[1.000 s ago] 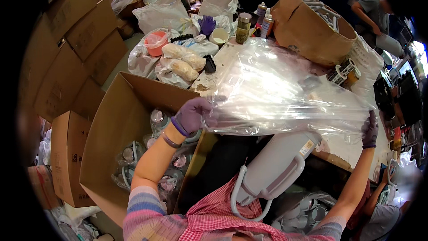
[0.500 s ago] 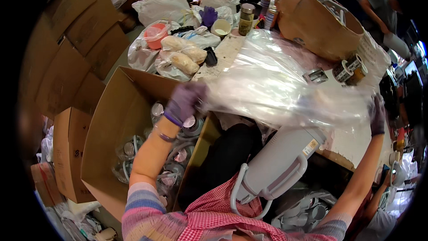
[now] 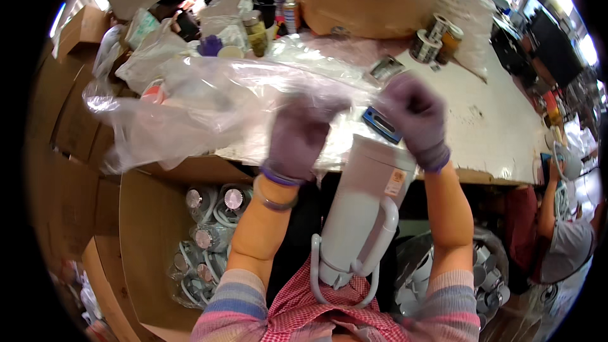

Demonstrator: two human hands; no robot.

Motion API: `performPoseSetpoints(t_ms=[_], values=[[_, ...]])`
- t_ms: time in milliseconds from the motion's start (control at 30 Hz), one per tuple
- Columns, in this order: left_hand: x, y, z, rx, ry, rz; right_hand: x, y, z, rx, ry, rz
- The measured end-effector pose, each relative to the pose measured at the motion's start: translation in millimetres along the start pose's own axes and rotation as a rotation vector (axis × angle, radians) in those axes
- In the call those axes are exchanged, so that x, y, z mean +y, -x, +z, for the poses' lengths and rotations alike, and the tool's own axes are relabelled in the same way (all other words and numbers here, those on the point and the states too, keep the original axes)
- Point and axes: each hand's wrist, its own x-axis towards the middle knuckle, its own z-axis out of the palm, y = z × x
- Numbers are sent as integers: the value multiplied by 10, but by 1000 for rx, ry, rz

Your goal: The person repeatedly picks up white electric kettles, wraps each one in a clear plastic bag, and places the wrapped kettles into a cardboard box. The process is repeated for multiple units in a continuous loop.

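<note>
A clear plastic bag stretches over the table edge and trails off to the left, smeared by motion. My left hand, in a purple glove, is closed on the bag. My right hand, gloved alike, looks closed on the bag's right end, its fingertips partly hidden. Below both hands a grey jug-shaped vessel leans across my lap, its side handle to the right and a bail handle at its lower end. A small blue-framed object lies on the table beside my right hand.
To the left stands an open cardboard box with several plastic-wrapped grey vessels. At the right, a plastic-lined container holds grey parts. On the table are label rolls, spray cans and a large cardboard bin.
My hands have come closer together, the right moving left and the left moving right. The bag now streams to the left. The grey vessel stands more upright in view, and the view has turned right.
</note>
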Motion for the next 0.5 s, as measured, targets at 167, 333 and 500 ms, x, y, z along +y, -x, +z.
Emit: performPoseSetpoints(t_ms=[167,333,500], values=[[-219,66,-124,-280,242,-138,760,757,-933,652,453,73],[-908,406,-213,-420,-407,-562,1452,2484,-458,260,804,184],[-438,1419,367,48,-578,-381,558,2894,-172,-300,625,330]])
